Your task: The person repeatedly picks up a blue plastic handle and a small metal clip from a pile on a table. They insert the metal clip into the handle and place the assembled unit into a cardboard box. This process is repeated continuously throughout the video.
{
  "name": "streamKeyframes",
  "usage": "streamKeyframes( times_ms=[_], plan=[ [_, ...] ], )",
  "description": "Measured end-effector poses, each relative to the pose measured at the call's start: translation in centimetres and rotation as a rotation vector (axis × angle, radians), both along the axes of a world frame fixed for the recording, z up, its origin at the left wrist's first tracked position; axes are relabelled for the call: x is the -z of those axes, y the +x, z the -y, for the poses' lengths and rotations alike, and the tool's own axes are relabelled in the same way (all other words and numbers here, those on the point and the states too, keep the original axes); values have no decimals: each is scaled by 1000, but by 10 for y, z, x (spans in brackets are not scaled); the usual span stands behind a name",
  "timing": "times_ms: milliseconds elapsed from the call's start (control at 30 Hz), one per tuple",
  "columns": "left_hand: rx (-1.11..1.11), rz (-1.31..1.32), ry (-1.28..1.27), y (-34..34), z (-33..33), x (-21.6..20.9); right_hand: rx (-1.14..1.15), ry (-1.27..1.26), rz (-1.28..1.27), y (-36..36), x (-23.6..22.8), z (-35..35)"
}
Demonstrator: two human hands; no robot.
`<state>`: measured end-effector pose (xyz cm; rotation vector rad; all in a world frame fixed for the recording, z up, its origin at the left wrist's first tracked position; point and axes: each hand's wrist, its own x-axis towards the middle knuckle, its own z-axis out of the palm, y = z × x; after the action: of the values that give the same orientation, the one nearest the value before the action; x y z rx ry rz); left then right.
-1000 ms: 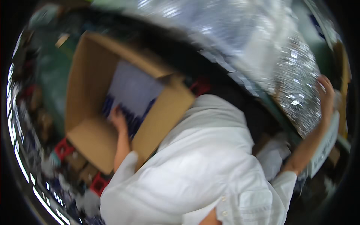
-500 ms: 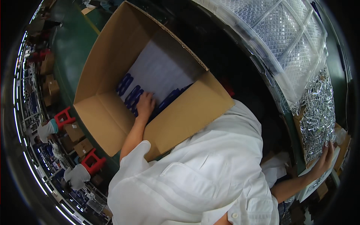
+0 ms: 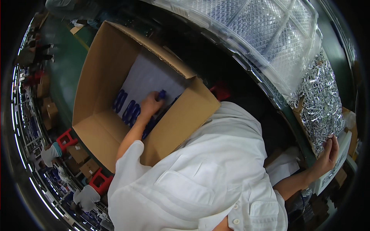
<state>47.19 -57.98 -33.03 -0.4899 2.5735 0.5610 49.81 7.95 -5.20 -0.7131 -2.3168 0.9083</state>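
Observation:
My left hand (image 3: 149,106) is inside a deep open cardboard box (image 3: 96,127), its fingers closed on a dark blue piece (image 3: 162,94) whose kind I cannot make out. Below and left of that hand, several dark blue oblong pieces (image 3: 132,111) lie in rows on a pale grey sheet (image 3: 154,71) in the box. Over on the far right, my right hand (image 3: 327,157) has its fingertips pinched together at the lower edge of a heap of small shiny metal pieces (image 3: 319,92). Whatever lies between those fingertips is too small to name.
Clear plastic trays with a grid pattern (image 3: 266,34) stand beside the metal heap. A white box-like thing (image 3: 334,169) sits under my right hand. Red stools (image 3: 101,181), cartons (image 3: 78,153) and seated people are along the left. Another person stands at the upper left.
My left hand has lifted off the row of blue pieces and moved right, now with one piece in it. My right hand's fingers have gone from spread to pinched.

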Motion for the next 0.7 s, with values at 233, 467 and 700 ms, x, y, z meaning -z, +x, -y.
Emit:
streamKeyframes(
  times_ms=[233,467,700],
  plan=[
    [143,-397,-188,-15,23,37,26,-114,30,1,9,8],
    [262,-355,-164,-4,39,75,-98,-291,-19,7,11,6],
    [-497,-533,554,-17,44,-18,-208,-688,-50,-28,0,70]
  ],
)
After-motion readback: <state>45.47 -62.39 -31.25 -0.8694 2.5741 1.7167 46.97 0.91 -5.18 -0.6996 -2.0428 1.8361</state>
